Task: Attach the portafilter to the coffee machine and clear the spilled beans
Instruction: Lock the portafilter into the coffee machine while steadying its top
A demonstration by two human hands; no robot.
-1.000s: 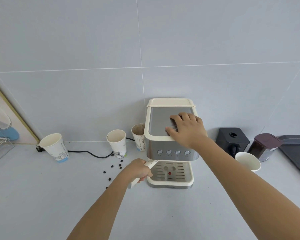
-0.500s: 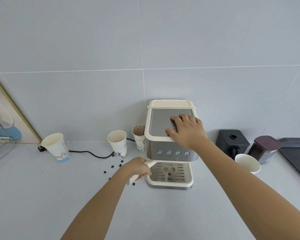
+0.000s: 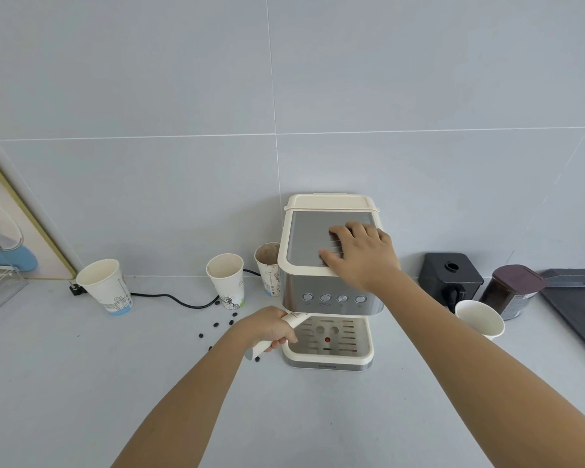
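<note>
Left hand wrapped around portafilter handle; handle angled down-left from under coffee machine. Right hand flat, fingers spread, bracing top. Beans on bench left of handle.

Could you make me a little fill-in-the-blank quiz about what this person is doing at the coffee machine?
1. The left hand grips the cream ____ of the portafilter.
2. The right hand rests flat on the ____ of the coffee machine.
3. The spilled beans lie on the counter to the ____ of the machine.
4. The front panel has ____ round buttons.

Missing words: handle; top; left; four
</note>
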